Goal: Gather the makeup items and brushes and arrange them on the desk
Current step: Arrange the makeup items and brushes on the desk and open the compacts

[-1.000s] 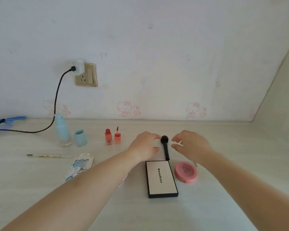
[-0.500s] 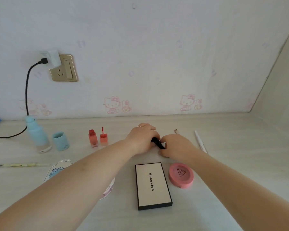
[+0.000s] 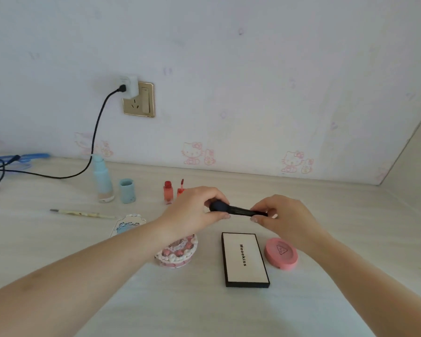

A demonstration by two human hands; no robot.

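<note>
I see both hands holding one black makeup brush [image 3: 237, 210] level above the desk [image 3: 350, 215], its rounded dark head toward the left and its handle toward the right. My read of the grip: the left hand [image 3: 195, 212] pinches the head end between thumb and curled fingers, and the right hand [image 3: 284, 217] pinches the handle end the same way. The brush looks short and thick, matte black along its whole length. It sits just beyond the far edge of one rectangular palette [image 3: 244, 260], cream lid with black border, lying flat. One round pink compact [image 3: 281, 254] lies just right of the palette. One cake-shaped case [image 3: 178, 251] lies left of the palette, partly under the left forearm. Farther left: one pale flat card-like item [image 3: 128, 226], one thin pale brush [image 3: 83, 213], one blue bottle [image 3: 103, 181], one blue cap [image 3: 127, 190] beside it. Two small red tubes [image 3: 168, 192] stand far of the left hand, the right one partly hidden
</note>
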